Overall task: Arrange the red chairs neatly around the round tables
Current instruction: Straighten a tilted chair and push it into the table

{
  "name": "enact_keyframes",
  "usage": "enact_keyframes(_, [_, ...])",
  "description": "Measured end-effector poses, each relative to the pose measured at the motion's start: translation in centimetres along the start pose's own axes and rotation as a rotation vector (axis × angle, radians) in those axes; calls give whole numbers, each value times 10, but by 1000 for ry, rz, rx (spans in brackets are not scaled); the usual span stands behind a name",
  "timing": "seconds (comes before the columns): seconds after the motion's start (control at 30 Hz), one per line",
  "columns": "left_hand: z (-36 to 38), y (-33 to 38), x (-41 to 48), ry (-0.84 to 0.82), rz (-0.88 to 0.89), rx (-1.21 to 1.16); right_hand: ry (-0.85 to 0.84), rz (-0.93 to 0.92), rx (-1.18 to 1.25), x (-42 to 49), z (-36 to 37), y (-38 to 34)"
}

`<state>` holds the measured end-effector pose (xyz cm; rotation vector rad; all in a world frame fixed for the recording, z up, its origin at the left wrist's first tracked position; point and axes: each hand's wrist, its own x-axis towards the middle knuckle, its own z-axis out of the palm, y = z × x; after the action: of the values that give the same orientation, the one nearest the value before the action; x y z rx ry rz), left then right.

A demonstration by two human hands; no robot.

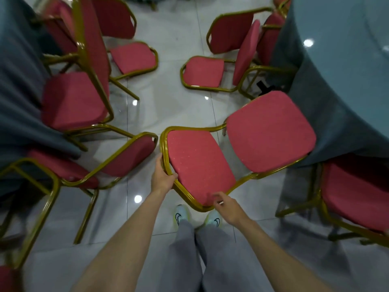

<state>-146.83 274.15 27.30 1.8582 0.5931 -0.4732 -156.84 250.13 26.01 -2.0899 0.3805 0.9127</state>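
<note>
Chair point(200, 165) gripped by left hand point(163, 178), right hand point(226, 205) curled on frame

**Red cloth, gold metal, shining tile**

The chair point(200, 165) is padded in matt red cloth with a fine speckled weave. Its frame point(189, 128) is smooth gold-painted metal tube with a dull sheen. The floor point(179, 106) is glossy pale tile that mirrors the lamps. The tablecloth point(328, 114) is matt grey-blue fabric. The tabletop point(347, 39) is glossy and glass-like. The trousers point(221, 260) are soft grey cloth.

The near chair point(200, 165) stands before the right table point(347, 60), more chairs point(73, 102) beside the left table point(12, 81).
</note>
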Motion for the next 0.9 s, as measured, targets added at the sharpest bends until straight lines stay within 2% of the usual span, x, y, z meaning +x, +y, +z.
enact_keyframes(0.27, [20, 59, -27, -43, 144, 22, 42, -160, -2, -36, -14, -45])
enact_keyframes(0.37, [33, 83, -30, -87, 154, -18, 104, -139, -5, -40, -29, -56])
enact_keyframes(0.53, [49, 112, -31, -256, 113, -72, 181, -45, -77, -38, -57, -70])
enact_keyframes(0.6, [54, 126, -28, -245, 144, 32, 200, -3, -105, -34, -68, -75])
enact_keyframes(0.73, [71, 148, -16, -167, 222, 436, 277, 85, -149, -24, -88, -80])
enact_keyframes(0.9, [101, 162, -5, -273, 524, 594, 291, 156, -164, -12, -114, -79])
